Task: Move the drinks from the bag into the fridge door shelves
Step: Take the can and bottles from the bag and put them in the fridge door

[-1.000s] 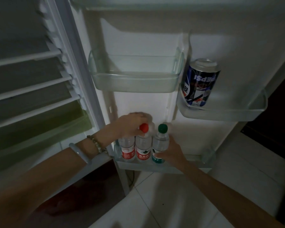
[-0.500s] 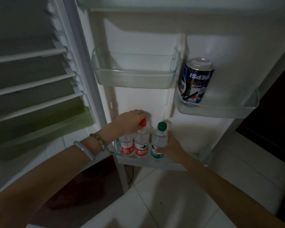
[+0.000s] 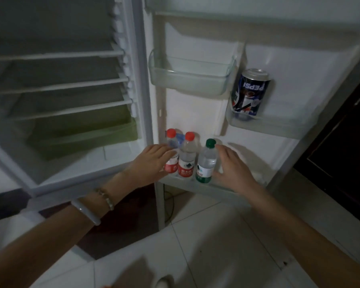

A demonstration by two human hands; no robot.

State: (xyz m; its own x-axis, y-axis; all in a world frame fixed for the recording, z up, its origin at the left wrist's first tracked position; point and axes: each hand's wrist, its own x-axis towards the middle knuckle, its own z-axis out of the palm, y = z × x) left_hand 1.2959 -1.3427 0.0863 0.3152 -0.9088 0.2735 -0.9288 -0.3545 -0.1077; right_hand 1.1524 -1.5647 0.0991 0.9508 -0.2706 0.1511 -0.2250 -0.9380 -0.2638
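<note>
With four drinks already standing in the door, this one looks close to the finish

Left hand (image 3: 154, 161) is at the front of the far-left red-capped bottle (image 3: 172, 150), fingers spread and loose, its grip open rather than wrapped around anything; whether the fingertips touch the bottle I can't say. Just past its fingertips stands the second red-capped bottle (image 3: 187, 159), and between the two hands, the green-capped bottle (image 3: 206, 163), all three upright in the bottom door shelf (image 3: 220, 189). Right hand (image 3: 232, 167) sits just beside the green-capped one, palm open, no grip on it. Up above that hand, a Pepsi can (image 3: 250, 92) stands in its own door shelf (image 3: 279, 126); above the left hand the upper left door shelf (image 3: 192, 82) is bare. No bag in view, so what's left to carry over I can't tell
</note>
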